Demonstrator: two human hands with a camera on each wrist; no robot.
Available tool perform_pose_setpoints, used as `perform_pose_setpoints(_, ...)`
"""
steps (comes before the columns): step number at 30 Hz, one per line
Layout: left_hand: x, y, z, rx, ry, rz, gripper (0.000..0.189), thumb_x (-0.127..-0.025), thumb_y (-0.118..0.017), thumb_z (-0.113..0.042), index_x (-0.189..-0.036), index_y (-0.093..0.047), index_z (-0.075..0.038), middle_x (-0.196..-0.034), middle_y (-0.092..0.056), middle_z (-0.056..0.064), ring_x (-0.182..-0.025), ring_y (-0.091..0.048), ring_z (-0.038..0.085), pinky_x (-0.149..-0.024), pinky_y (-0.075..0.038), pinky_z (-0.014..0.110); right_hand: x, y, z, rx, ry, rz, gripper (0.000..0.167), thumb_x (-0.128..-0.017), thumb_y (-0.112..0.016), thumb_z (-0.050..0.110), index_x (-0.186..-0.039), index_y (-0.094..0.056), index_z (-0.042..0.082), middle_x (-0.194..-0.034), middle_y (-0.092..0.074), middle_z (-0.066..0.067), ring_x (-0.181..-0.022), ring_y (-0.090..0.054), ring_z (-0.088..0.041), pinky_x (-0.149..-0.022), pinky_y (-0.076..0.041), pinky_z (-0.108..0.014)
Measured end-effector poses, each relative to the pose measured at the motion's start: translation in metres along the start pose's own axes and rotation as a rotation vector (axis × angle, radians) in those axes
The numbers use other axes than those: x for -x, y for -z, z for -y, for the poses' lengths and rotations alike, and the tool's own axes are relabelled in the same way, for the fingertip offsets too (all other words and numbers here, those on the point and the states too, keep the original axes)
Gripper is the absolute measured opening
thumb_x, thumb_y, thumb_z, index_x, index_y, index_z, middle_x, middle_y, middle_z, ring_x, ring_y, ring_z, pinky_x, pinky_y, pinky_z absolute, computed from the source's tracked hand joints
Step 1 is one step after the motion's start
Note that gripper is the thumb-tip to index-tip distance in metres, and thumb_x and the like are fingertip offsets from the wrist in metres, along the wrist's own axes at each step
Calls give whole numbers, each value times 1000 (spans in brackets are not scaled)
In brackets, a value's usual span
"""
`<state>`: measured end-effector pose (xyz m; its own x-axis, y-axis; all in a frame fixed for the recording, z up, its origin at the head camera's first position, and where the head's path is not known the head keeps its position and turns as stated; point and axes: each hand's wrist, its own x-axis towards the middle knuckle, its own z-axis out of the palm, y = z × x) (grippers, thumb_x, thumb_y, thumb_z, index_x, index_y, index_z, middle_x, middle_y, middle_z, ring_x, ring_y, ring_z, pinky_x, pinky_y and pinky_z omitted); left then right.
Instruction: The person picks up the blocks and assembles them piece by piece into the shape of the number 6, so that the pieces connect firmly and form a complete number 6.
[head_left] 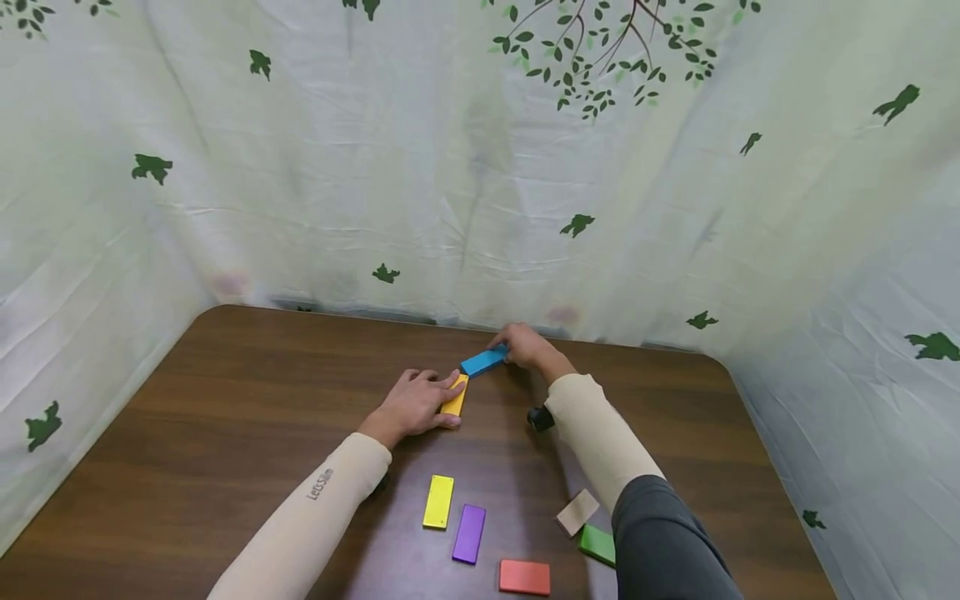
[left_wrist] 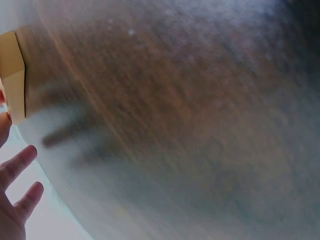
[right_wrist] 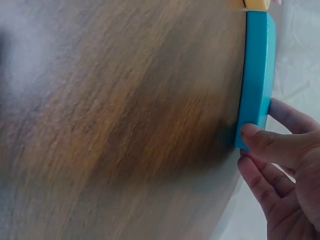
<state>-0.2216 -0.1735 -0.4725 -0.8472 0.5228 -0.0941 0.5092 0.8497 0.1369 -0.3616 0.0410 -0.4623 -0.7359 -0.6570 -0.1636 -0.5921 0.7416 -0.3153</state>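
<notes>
Near the far edge of the table [head_left: 247,400], right hand [head_left: 528,348]: pinching the right end of the blue block [head_left: 482,362] between thumb and fingers.
Left hand [head_left: 412,404]: gripping the orange block [head_left: 453,407] with thumb and forefinger, other fingers spread (the pale sleeve [head_left: 318,504] behind reads "Let's Slim").
Blue and orange: set at an angle, blue's left end at orange's far end; touching or barely apart, I can't tell.
Nearer the person: a yellow block [head_left: 438,502], a purple block [head_left: 468,534] and a red block [head_left: 524,577], spaced apart.
By the dark sleeve [head_left: 663,533]: a beige block [head_left: 577,512] just beside a partly hidden green block [head_left: 597,544].
Behind the table: pale cloth [head_left: 420,167] with leafy branches.
</notes>
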Motion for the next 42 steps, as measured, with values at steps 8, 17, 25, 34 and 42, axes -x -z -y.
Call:
perform_pose_setpoints(8,0,0,0,0,14,12,64,-92,-57,-51,-146,-45,-18,-151,-39,3,-128,-43,40,-104,-29,56,-5,1,2,-19,8,3,38,-84,-66,-8,-115,-73,13,-111,-65,-10,-90,-54,-20,-81,-49,-33)
perform_pose_setpoints(17,0,1,-3,-3,20,16,64,-92,-57,-51,-145,-45,-18,-151,-40,3,-128,-44,39,-103,-30,56,-11,1,3,-24,-12,14,39,-84,-66,-6,-116,-73,15,-110,-68,-9,-85,-52,-19,-77,-48,-30)
perform_pose_setpoints(25,0,2,-3,1,24,21,64,-92,-57,-51,-146,-45,-18,-151,-39,3,-128,-43,39,-103,-30,56,-17,0,5,-28,-9,16,39,-84,-67,-7,-115,-73,16,-105,-69,-8,-82,-51,-18,-75,-46,-28)
perform_pose_setpoints(34,0,2,-3,2,24,24,65,-92,-57,-51,-146,-44,-18,-151,-39,2,-128,-43,40,-104,-30,57,-19,2,11,-3,-32,12,38,-84,-67,-6,-114,-73,17,-93,-67,-7,-75,-43,-16,-66,-38,-24)
perform_pose_setpoints(42,1,4,-3,7,20,23,64,-92,-57,-51,-146,-44,-17,-152,-39,3,-129,-43,40,-103,-30,56,-22,0,12,3,-35,10,38,-84,-67,-6,-114,-73,17,-92,-65,-7,-73,-41,-16,-64,-36,-23)
